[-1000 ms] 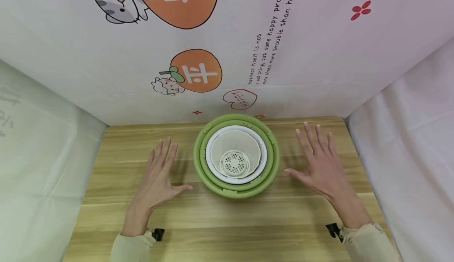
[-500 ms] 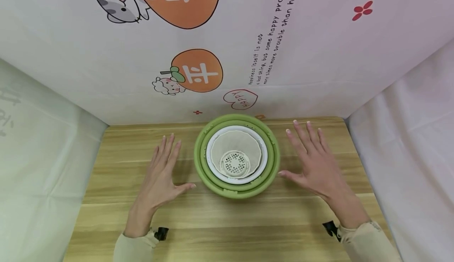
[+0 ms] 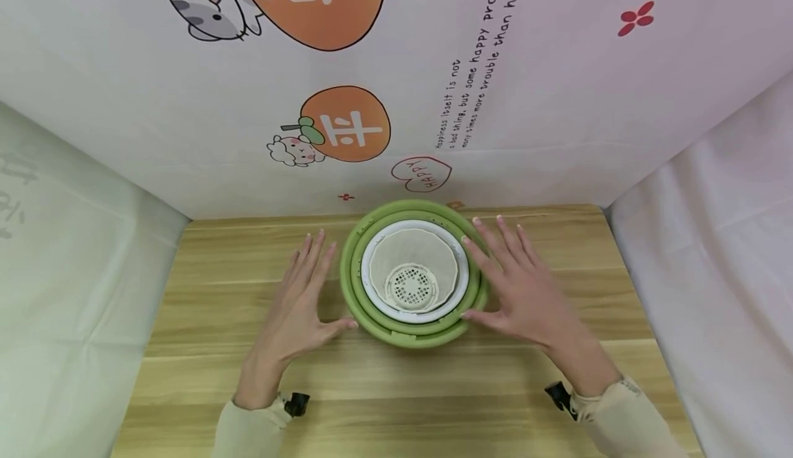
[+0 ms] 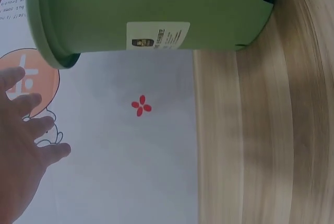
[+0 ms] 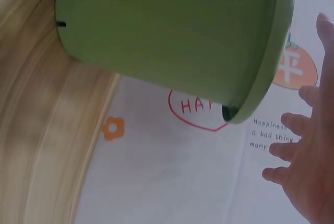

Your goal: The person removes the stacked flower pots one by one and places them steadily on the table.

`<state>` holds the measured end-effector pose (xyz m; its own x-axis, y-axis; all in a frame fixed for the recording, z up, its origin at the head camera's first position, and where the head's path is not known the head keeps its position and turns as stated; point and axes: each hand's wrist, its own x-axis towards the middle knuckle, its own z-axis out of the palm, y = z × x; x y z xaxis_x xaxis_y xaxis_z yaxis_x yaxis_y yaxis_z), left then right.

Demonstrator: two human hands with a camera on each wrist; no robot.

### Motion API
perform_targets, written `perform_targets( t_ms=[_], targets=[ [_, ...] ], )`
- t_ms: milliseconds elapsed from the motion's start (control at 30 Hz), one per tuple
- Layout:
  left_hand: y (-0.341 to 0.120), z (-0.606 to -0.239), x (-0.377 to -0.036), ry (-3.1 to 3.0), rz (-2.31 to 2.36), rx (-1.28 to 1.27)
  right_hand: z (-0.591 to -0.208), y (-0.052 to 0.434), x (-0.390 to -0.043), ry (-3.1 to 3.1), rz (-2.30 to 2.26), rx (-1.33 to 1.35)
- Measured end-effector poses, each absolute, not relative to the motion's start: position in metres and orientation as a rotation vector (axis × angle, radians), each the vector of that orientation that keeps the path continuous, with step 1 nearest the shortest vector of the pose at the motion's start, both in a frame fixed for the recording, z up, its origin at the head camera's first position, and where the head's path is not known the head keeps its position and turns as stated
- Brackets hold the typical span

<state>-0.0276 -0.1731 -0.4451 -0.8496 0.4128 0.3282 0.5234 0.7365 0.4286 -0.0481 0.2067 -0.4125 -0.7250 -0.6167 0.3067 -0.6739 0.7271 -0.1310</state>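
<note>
A stack of nested flower pots stands upright near the back of the table. The outermost green pot (image 3: 346,286) surrounds another green rim, a white pot (image 3: 366,272) and a cream inner pot (image 3: 411,246) with a perforated bottom. My left hand (image 3: 299,317) is spread at the left side, its thumb tip right at the outer rim. On the other side, my right hand (image 3: 526,296) has spread fingers overlapping the rim in the head view. A pale label (image 4: 158,35) shows on the green wall in the left wrist view. Neither hand has its fingers curled.
The wood-grain table (image 3: 372,403) ends at a white printed cloth (image 3: 526,120) just behind the pots. White cloth sides (image 3: 62,272) rise at left and right. Black wrist devices (image 3: 297,404) sit at both sleeve cuffs.
Both hands have moved inward toward the pots, the right hand farther, from beside the rim to overlapping it. The pots have stayed in place.
</note>
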Motion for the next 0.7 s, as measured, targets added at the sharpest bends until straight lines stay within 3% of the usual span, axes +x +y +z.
perform_targets(
  t_ms=[700],
  targets=[
    [-0.144, -0.46, -0.028, -2.785, -0.86, -0.768, -0.438, 0.175, -0.041, -2.795, 0.418, 1.119]
  ],
)
